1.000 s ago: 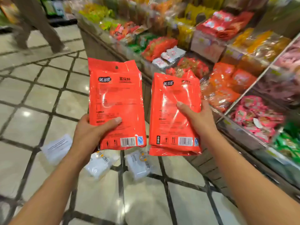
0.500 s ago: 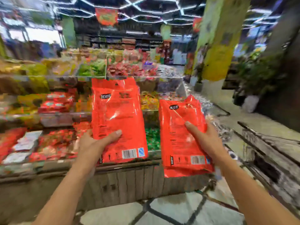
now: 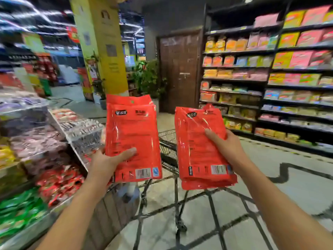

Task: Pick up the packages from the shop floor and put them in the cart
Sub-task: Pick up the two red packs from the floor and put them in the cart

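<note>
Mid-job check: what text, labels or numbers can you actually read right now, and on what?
None reads clearly.
Left red packages: dark logo, barcode, too blurred.
Right red packages: logo, barcode, too blurred.
Yellow pillar: notices, unreadable.
Shelf goods: motion-blurred.

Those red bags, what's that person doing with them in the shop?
A person is holding a bunch of red packages in each hand. The left hand grips one stack of red packages, and the right hand grips another stack. A metal shopping cart stands just behind them, between a snack display and the shelves. Nothing has gone into the cart yet.
</note>
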`<state>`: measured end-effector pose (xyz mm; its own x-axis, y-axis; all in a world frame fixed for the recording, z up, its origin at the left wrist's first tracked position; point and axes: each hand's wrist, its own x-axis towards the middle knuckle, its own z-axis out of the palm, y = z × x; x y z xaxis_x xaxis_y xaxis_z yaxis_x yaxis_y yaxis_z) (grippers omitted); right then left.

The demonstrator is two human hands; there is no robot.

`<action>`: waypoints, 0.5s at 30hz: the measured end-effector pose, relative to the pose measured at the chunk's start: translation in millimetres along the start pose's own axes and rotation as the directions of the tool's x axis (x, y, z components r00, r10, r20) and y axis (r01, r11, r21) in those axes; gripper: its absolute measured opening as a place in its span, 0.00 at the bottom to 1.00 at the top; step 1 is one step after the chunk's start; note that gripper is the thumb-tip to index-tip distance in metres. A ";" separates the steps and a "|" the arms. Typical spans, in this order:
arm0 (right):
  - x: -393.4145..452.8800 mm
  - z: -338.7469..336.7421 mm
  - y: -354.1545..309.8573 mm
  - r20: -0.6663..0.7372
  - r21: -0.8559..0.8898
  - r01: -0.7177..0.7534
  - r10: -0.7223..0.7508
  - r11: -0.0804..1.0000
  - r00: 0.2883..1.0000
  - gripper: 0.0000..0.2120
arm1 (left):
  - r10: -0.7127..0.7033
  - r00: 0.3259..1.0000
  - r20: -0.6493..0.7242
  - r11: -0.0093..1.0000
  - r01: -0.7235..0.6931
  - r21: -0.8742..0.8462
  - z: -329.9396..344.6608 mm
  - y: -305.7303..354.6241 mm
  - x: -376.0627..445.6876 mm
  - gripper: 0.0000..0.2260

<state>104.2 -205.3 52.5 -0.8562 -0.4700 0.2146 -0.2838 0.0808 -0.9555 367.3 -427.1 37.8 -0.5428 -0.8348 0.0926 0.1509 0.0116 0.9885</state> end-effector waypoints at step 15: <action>191.6 -184.6 105.4 -0.130 0.099 -0.079 0.092 0.992 0.987 0.17 | -0.167 0.972 0.165 0.986 0.166 0.020 301.1 -88.0 139.0 0.34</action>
<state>-169.4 -124.5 30.3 -0.9276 -0.3420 0.1502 -0.1706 0.0302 -0.9849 29.9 -378.4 -0.3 -0.6891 -0.7225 -0.0557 0.0422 -0.1167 0.9923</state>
